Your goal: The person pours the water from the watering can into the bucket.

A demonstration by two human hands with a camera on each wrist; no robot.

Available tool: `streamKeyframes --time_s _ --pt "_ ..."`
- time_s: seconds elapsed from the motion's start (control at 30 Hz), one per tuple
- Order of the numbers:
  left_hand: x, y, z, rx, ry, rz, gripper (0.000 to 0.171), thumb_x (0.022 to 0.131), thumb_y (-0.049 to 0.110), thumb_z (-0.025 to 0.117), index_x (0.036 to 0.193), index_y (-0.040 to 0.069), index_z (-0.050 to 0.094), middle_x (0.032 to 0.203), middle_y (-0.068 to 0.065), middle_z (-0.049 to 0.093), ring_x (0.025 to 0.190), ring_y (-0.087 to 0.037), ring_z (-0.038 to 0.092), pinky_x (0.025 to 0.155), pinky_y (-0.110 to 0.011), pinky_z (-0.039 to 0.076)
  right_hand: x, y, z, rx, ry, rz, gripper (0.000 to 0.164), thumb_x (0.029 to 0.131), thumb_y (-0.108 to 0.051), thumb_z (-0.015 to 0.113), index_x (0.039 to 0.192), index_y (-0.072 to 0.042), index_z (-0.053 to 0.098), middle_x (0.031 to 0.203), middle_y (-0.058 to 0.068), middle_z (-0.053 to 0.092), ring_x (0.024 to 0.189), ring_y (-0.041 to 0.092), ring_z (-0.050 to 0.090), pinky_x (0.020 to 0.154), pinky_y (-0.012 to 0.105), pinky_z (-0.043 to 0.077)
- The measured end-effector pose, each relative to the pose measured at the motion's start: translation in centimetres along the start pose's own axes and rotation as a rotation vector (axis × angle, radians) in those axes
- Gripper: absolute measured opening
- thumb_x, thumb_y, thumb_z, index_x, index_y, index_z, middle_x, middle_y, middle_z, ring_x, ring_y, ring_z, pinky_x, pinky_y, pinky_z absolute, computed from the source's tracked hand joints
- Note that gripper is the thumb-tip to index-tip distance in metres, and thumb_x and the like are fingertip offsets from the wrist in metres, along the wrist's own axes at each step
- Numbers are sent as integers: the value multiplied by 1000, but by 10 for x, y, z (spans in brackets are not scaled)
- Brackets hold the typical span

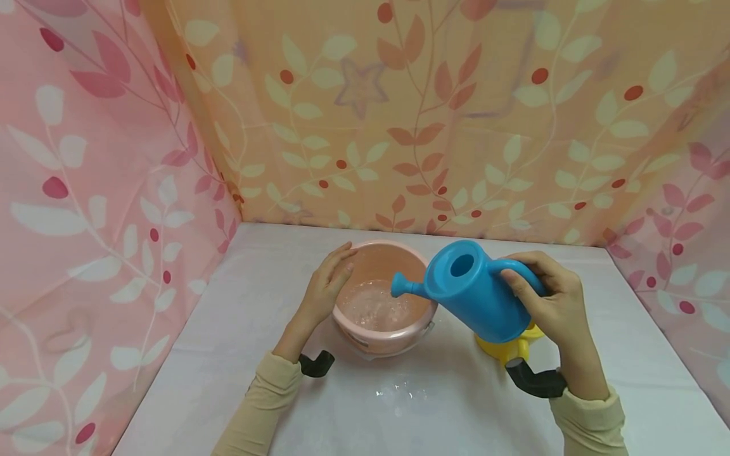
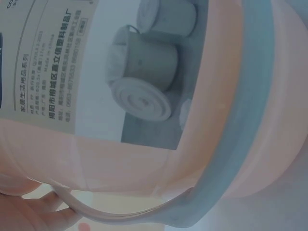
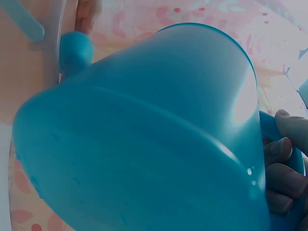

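Note:
A pink bucket (image 1: 393,342) stands on the table, with bubbly, rippled water (image 1: 376,307) inside. At its left rim my left hand (image 1: 325,288) rests with fairly straight fingers. In the left wrist view, a printed label (image 2: 53,62) and a grey-blue handle (image 2: 255,96) show on the bucket's side. My right hand (image 1: 556,301) grips the handle of a blue watering can (image 1: 479,304), its fingers curled through the loop. The can is tilted left, with its spout (image 1: 406,286) over the bucket. No stream from the spout can be clearly made out.
A yellow object with a small handle (image 1: 522,350) stands partly hidden behind the watering can. Water drops (image 1: 402,389) lie on the white table (image 1: 445,418) in front of the bucket. Floral cloth walls (image 1: 365,126) enclose the back and sides.

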State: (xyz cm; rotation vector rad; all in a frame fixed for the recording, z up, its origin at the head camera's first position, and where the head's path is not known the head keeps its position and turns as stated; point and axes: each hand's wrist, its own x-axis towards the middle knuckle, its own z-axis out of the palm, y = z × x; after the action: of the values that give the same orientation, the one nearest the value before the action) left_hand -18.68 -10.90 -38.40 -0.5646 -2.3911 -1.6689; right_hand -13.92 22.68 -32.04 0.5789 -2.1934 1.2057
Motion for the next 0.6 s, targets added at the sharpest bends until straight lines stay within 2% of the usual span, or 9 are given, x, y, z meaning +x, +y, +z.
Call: streamKeyframes --time_s 0.3,0.6 --pt "0 -1 0 -8 -3 2 37 98 15 44 130 -4 48 146 -15 35 137 -32 27 108 -53 27 0 3 2 40 13 -23 23 80 8 66 102 8 63 95 -15 66 89 -1 62 84 11 45" --pt "0 -1 0 -9 13 14 36 98 14 45 129 -4 49 145 -18 36 137 -32 28 109 -51 26 1 -1 0 18 11 -19 21 80 7 65 101 9 63 93 -19 64 86 -2 63 84 12 46"
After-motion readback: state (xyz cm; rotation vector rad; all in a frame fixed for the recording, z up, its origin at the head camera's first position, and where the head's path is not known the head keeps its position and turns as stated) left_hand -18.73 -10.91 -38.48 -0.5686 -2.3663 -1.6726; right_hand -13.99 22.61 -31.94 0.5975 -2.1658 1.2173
